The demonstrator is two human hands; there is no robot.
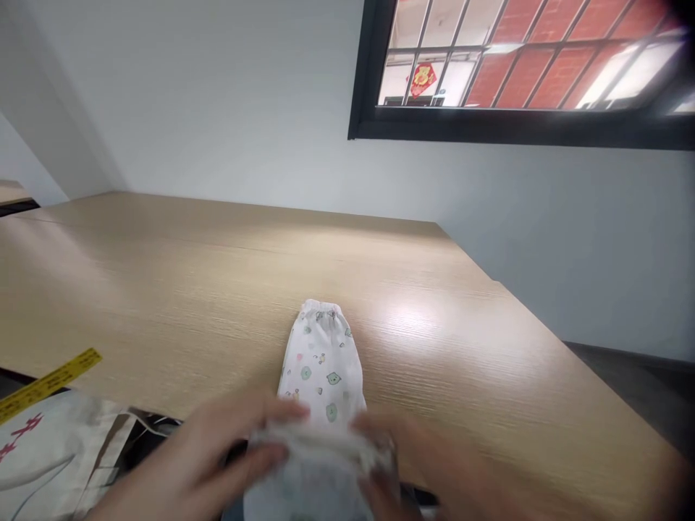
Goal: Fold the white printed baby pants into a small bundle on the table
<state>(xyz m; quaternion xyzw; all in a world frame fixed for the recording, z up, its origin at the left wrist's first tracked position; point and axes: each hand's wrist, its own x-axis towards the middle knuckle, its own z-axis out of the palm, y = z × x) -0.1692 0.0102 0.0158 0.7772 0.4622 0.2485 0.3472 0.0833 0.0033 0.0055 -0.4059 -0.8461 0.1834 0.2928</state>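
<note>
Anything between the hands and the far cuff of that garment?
Nothing visible. The printed white garment runs straight from the left hand and right hand to its gathered cuff on the wooden table. The yellow ruler lies off to the left, outside that line.

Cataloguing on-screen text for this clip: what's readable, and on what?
Yellow measuring tape: markings too blurred to read.
Cloth bag: red characters, partly hidden, unreadable.
Red diamond-shaped hanging sign: gold characters too small to read.
Printed white garment: small cartoon motifs, no legible words.
</note>
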